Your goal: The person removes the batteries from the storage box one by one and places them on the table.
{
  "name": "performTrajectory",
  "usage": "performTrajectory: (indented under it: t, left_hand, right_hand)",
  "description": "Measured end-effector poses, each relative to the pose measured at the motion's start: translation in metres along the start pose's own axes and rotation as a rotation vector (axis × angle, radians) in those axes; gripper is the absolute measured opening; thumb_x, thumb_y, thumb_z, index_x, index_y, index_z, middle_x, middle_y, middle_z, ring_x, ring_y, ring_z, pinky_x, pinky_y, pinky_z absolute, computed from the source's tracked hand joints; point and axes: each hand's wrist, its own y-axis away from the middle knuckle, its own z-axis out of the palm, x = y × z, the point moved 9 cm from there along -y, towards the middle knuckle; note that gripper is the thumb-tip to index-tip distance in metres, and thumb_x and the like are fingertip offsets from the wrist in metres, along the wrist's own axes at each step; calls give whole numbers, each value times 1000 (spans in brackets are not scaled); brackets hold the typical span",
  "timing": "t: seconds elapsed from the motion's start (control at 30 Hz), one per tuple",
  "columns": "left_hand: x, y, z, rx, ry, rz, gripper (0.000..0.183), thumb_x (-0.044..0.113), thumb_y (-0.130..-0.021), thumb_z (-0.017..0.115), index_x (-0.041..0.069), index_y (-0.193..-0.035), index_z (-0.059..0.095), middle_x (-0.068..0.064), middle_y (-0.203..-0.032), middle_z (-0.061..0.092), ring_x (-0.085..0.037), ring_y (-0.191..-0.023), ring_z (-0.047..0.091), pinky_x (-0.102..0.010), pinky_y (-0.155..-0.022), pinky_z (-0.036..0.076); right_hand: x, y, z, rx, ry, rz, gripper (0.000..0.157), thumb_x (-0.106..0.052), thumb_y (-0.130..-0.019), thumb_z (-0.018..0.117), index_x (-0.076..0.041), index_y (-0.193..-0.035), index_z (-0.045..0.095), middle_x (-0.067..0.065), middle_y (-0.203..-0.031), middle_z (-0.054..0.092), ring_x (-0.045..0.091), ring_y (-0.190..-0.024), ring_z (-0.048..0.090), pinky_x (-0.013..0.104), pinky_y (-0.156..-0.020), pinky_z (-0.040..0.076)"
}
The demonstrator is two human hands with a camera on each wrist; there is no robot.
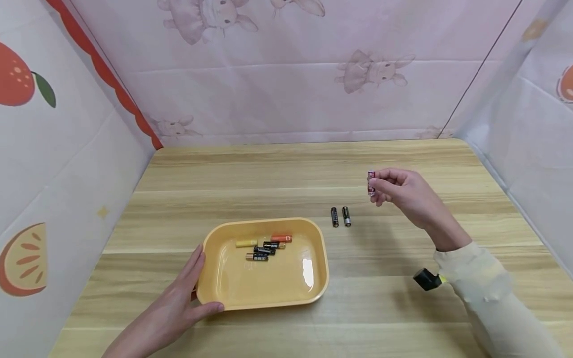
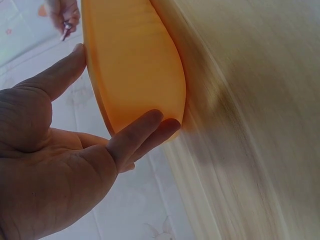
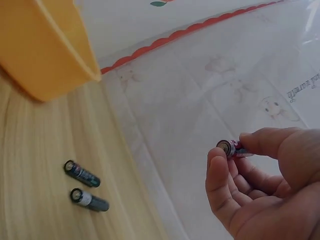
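Observation:
My right hand (image 1: pixel 400 191) pinches a red and silver battery (image 1: pixel 371 183) between thumb and fingers, raised above the table. In the right wrist view the battery's flat end (image 3: pixel 226 148) faces the camera. Two dark batteries, one on the left (image 1: pixel 334 217) and one on the right (image 1: pixel 346 216), lie side by side on the table. My left hand (image 1: pixel 181 298) rests against the left end of a yellow plastic tub (image 1: pixel 264 304), fingers extended along its outer wall and thumb at the rim. Inside lie a yellow battery (image 1: pixel 246 243), an orange battery (image 1: pixel 281 238) and several black batteries (image 1: pixel 264 250).
The wood-grain table (image 1: pixel 250 179) is bordered by printed cloth walls: a pink rabbit-print sheet (image 1: pixel 277 99) at the back and a fruit-print sheet (image 1: pixel 80 164) on the left. A small black device (image 1: pixel 427 279) sits at my right sleeve (image 1: pixel 481 281).

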Motion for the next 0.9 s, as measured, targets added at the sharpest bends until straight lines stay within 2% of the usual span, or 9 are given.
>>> performTrajectory:
  t: [0.13,0.3,0.5,0.63,0.9]
  left_hand:
    - [1,0,-1,2,-6,5,114,46,-87,80,1,-165,10,-19,-172,3,-43,-151,17,2,-100,8]
    - [0,-1,-2,-1,-9,1,114,46,-87,80,1,-165,10,-20,-172,3,-43,-151,17,2,-100,7]
    - [-1,-2,-2,-10,-3,-12,115,47,-87,80,0,-165,10,-20,-171,3,-43,-152,16,3,-99,7]
    - [-1,-2,-2,-15,-2,-18,115,48,-87,80,0,-165,10,-20,-171,3,-43,-152,15,3,-99,7]
    - [-2,0,-1,-6,7,-15,116,48,-86,81,0,-165,9,-19,-172,3,-44,-151,16,3,-99,7]
  right_hand:
    - [20,-5,-3,18,50,58,28,-17,-104,65,8,-117,63,9,-92,67,16,-77,65,29,-71,57]
    - [45,-11,-2,16,189,148,35,-16,-106,61,16,-120,61,11,-89,68,14,-74,65,32,-71,60]
    - [74,-15,3,-13,313,229,33,-13,-104,62,18,-115,66,13,-86,70,14,-70,64,31,-67,59]
    - [86,-16,7,-10,366,255,29,-12,-102,65,16,-110,71,12,-84,73,14,-66,64,31,-61,57]
    - [101,-19,11,7,547,331,24,-20,-100,70,2,-94,78,9,-74,71,17,-60,66,32,-59,58]
